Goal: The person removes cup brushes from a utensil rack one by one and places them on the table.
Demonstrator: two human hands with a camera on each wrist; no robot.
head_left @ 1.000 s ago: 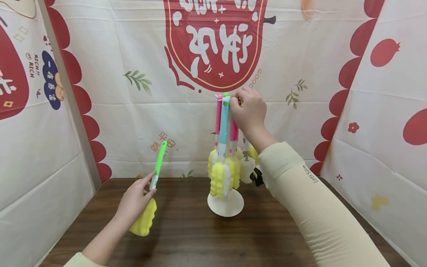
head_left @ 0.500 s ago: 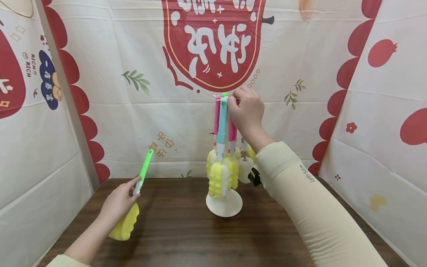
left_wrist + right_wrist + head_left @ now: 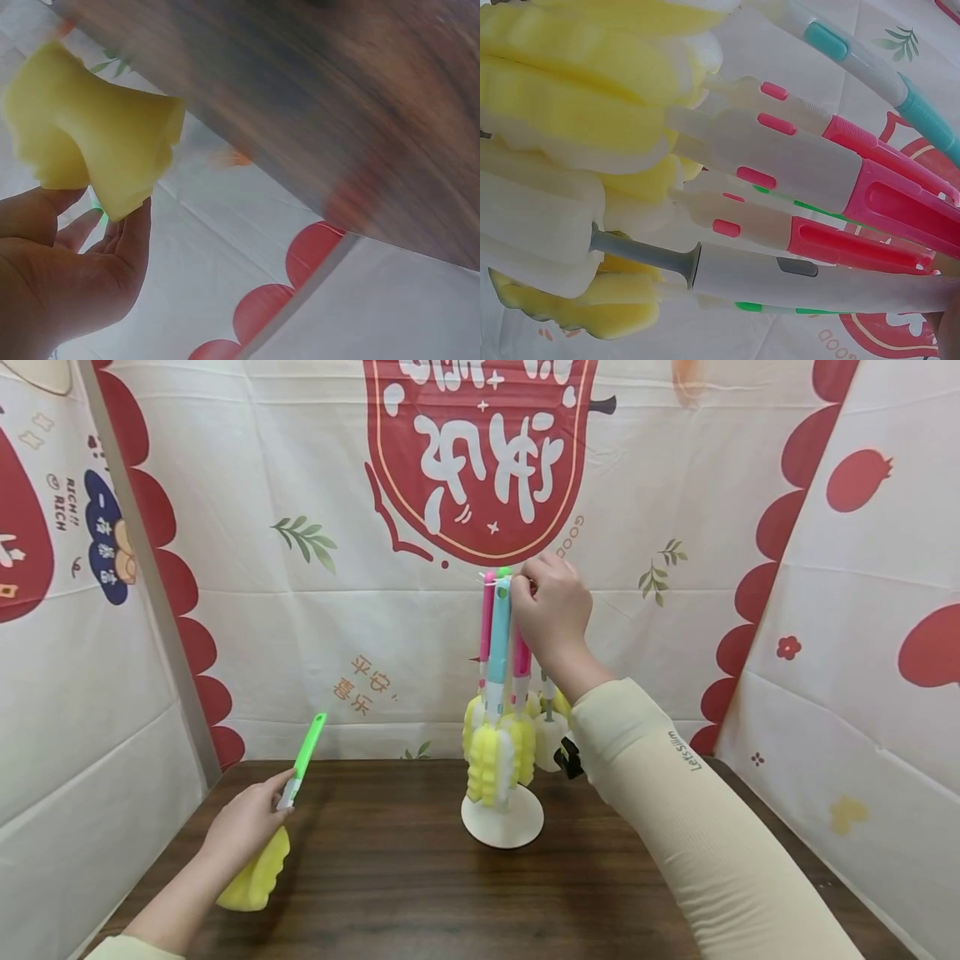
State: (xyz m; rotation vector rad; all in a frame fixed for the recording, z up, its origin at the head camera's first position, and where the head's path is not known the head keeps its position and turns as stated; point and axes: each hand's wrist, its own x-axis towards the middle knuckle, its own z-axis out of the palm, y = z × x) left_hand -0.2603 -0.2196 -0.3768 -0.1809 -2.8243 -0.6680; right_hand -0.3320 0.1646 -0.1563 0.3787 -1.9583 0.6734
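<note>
Stand (image 3: 502, 837) on tabletop (image 3: 390, 877), toward back, near mid-width. Sponge brushes (image 3: 491, 764) hang round it, heads above its base. One right-side brush (image 3: 550, 743) runs up to right hand (image 3: 557, 606), at stand's top. Left hand (image 3: 243, 822), well left of stand, holds separate brush (image 3: 258, 878) over tabletop. Cloth backdrop (image 3: 420, 643) behind.
</note>
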